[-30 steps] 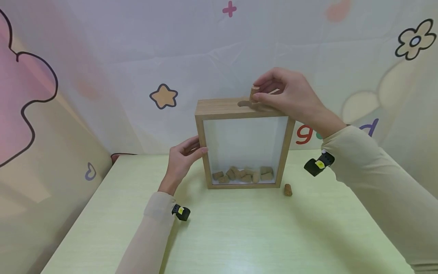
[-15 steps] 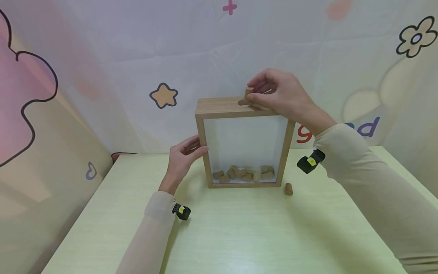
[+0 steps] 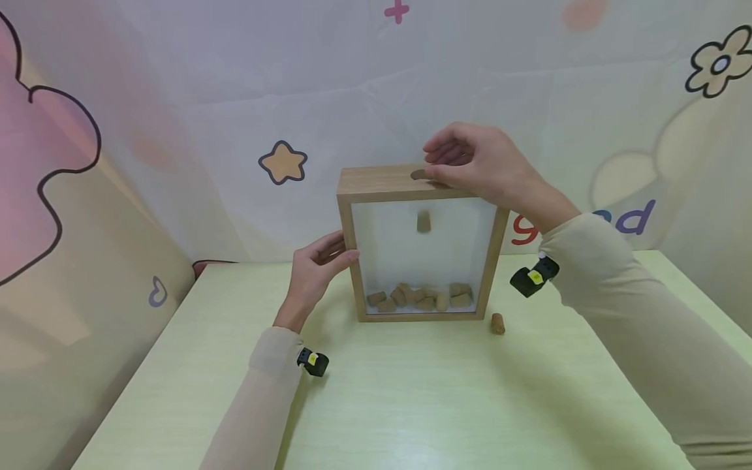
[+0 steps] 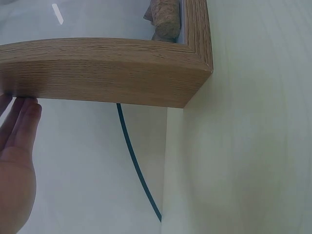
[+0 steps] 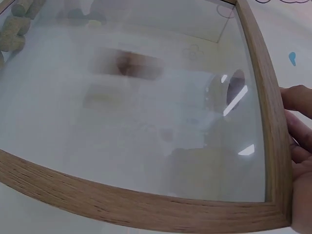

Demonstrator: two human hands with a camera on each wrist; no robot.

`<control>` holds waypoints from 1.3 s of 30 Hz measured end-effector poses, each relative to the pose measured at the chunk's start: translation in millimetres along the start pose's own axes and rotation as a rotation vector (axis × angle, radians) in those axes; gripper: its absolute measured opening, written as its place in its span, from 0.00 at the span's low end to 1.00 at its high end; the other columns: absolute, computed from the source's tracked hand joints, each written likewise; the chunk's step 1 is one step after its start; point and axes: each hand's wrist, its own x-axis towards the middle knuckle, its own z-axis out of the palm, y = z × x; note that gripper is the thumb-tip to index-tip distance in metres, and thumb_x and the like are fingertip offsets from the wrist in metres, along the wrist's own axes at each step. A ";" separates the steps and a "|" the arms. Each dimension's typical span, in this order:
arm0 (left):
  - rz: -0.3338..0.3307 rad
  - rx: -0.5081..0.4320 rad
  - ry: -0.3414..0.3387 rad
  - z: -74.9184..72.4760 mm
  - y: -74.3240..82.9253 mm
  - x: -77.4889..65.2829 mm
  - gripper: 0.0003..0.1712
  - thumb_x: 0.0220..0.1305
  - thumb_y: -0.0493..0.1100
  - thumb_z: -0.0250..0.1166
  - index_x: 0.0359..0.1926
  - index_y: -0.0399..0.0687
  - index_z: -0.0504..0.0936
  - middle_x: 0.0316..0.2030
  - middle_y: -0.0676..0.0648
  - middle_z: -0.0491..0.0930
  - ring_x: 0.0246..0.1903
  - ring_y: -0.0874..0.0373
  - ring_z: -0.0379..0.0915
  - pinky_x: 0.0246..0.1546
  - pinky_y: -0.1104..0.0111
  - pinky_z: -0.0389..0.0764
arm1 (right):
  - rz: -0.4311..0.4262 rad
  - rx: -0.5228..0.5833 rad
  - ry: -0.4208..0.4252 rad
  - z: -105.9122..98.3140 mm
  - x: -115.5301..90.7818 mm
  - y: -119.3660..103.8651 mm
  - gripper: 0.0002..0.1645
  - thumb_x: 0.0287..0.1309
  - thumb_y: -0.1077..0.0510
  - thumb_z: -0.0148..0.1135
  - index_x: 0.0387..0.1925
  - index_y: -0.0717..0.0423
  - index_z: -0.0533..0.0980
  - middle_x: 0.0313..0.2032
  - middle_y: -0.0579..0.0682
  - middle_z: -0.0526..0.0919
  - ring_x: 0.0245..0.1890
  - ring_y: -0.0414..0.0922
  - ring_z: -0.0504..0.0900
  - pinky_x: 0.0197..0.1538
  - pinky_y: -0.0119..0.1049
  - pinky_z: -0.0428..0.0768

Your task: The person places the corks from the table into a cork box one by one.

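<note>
A wooden shadow box [image 3: 418,195] with a clear front stands upright on the table. My left hand [image 3: 311,277] holds its left side, thumb at the front edge; fingertips meet the side's rear edge in the left wrist view. Over the top slot [image 3: 419,174], my right hand [image 3: 478,160] hovers with loosely bent fingers and nothing between them. One cork [image 3: 423,222] is in mid-air inside the box, just under the slot; the same cork [image 5: 141,66] is a blur in the right wrist view. Several corks [image 3: 420,299] lie on the box's floor.
A single cork [image 3: 497,324] lies on the pale table [image 3: 376,391], just right of the box's lower right corner. Behind the box hangs a printed backdrop [image 3: 235,78] with a star, a flower and letters.
My right hand moved slightly left with a cork to the slot, then let it go. That cork has passed through the slot and is falling inside the box. My left hand stayed put.
</note>
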 end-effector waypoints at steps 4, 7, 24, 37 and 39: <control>-0.003 -0.003 -0.003 -0.1 0.3 0.5 0.30 0.70 0.42 0.73 0.70 0.40 0.79 0.62 0.41 0.83 0.63 0.48 0.80 0.60 0.64 0.83 | 0.008 0.004 0.020 -5.5 -6.0 0.3 0.19 0.67 0.58 0.74 0.56 0.60 0.82 0.49 0.54 0.88 0.45 0.40 0.85 0.52 0.28 0.80; -0.001 -0.003 -0.004 -0.1 1.5 0.5 0.30 0.70 0.41 0.73 0.71 0.40 0.79 0.63 0.40 0.83 0.62 0.48 0.80 0.60 0.64 0.83 | 0.016 0.010 0.045 -10.8 -13.9 0.2 0.20 0.67 0.55 0.74 0.57 0.57 0.83 0.50 0.53 0.88 0.46 0.39 0.85 0.52 0.27 0.79; 0.007 -0.005 -0.009 -0.6 0.9 1.4 0.31 0.70 0.41 0.73 0.70 0.39 0.79 0.62 0.40 0.83 0.62 0.48 0.80 0.59 0.64 0.83 | 0.095 0.154 0.331 -46.9 -90.7 29.0 0.21 0.66 0.61 0.74 0.59 0.55 0.84 0.50 0.41 0.90 0.47 0.37 0.87 0.50 0.21 0.81; -0.003 -0.008 -0.001 0.2 1.7 0.1 0.31 0.70 0.40 0.73 0.71 0.39 0.78 0.62 0.40 0.83 0.63 0.48 0.80 0.59 0.65 0.83 | 0.297 0.120 0.212 -34.7 -138.2 93.8 0.22 0.71 0.54 0.72 0.62 0.56 0.81 0.50 0.34 0.88 0.49 0.34 0.85 0.50 0.23 0.78; -0.004 -0.008 0.000 0.6 2.2 -0.1 0.31 0.70 0.40 0.73 0.71 0.39 0.78 0.62 0.40 0.83 0.63 0.48 0.80 0.59 0.65 0.83 | 0.334 0.111 0.157 -32.1 -143.2 103.2 0.23 0.71 0.52 0.72 0.62 0.56 0.81 0.49 0.35 0.89 0.48 0.34 0.85 0.50 0.23 0.78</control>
